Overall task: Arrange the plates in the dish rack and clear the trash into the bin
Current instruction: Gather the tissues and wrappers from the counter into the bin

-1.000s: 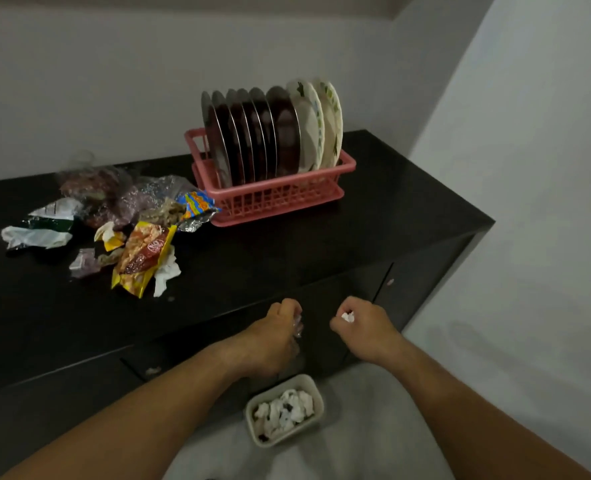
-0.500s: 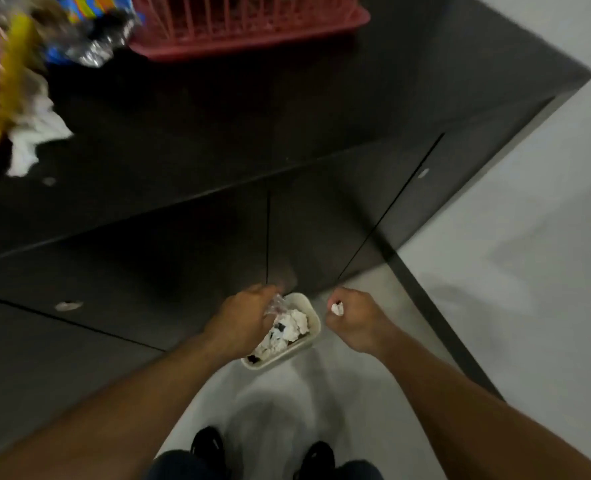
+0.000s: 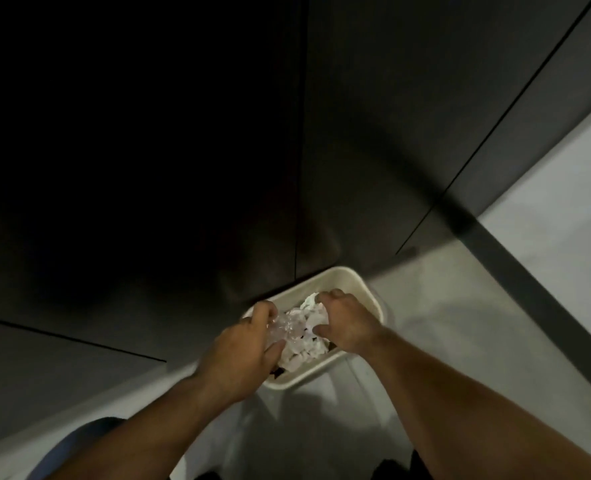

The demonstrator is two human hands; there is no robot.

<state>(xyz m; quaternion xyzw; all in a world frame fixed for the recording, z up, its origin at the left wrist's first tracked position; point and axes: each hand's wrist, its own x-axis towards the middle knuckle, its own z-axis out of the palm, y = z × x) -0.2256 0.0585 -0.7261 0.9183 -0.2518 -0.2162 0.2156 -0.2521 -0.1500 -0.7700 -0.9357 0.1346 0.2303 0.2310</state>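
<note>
A cream rectangular bin (image 3: 362,283) stands on the floor against the dark cabinet, filled with crumpled white paper (image 3: 301,355). My left hand (image 3: 242,355) is over the bin's left edge and grips a crumpled clear plastic wrapper (image 3: 283,325). My right hand (image 3: 347,323) is over the bin's middle, its fingers and thumb curled round a white paper scrap (image 3: 310,302). The two hands are almost touching above the bin. The dish rack, the plates and the countertop trash are out of view.
Dark cabinet doors (image 3: 183,150) fill the upper view right behind the bin. Grey floor (image 3: 460,306) lies to the right, crossed by a dark strip (image 3: 529,282) along the wall. My knees and shoes show at the bottom edge.
My view has tipped down from the countertop to the floor. Both hands have dropped from counter-edge height to just over the bin, still carrying the plastic wrapper and the paper scrap.
</note>
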